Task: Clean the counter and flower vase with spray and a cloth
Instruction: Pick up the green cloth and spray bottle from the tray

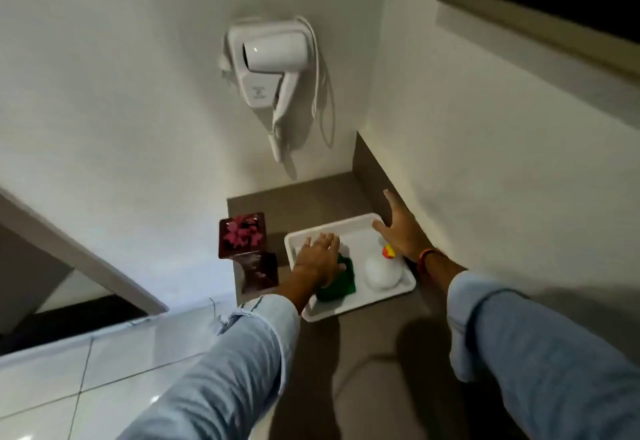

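A white tray [356, 306] lies on the brown counter [377, 346] in the corner. In it are a green cloth [341, 285] and a white spray bottle [382, 271] with a yellow and red top, seen from above. My left hand [318, 259] hovers flat over the tray, partly covering the green cloth, fingers spread. My right hand [401, 231] is open at the tray's far right corner, fingers apart, just above the bottle. A dark red square vase [247, 252] with pink flowers stands left of the tray near the counter's edge.
A white hair dryer [273, 75] hangs on the wall above the counter's corner, its cord dangling. A framed mirror or picture [554, 6] is at the upper right. Left of the counter the floor is pale tile [69, 377].
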Demonstrator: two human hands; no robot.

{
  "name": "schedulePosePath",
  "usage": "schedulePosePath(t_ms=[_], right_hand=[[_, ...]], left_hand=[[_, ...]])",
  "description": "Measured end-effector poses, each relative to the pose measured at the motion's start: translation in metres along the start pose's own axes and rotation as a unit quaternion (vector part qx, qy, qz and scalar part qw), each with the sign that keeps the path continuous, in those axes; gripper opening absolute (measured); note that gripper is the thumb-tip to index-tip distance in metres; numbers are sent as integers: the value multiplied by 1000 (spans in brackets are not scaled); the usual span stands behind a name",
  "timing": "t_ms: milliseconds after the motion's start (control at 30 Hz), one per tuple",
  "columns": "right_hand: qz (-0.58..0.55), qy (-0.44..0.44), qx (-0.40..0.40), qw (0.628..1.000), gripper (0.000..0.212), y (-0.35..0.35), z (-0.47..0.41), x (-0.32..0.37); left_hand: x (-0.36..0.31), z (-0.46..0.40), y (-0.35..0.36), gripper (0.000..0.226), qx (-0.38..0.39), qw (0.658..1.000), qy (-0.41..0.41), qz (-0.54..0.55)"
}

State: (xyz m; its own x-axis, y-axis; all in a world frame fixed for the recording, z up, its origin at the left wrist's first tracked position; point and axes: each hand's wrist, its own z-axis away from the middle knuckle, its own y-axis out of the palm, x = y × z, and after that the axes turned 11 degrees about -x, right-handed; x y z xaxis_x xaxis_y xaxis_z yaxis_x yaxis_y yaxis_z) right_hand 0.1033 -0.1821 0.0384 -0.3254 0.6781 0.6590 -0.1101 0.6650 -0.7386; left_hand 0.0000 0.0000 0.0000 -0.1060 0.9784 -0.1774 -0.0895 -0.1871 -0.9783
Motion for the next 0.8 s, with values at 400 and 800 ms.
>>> schedulePosePath(t_ms=[400, 800], right_hand=[[-146, 109, -9, 983, 97, 65, 17, -51], [-62, 92, -92, 990, 81, 85, 0, -50]], left_hand=[[5, -15, 89, 100, 95, 995, -23, -17], [13, -15, 112, 59, -3, 999, 22, -31]])
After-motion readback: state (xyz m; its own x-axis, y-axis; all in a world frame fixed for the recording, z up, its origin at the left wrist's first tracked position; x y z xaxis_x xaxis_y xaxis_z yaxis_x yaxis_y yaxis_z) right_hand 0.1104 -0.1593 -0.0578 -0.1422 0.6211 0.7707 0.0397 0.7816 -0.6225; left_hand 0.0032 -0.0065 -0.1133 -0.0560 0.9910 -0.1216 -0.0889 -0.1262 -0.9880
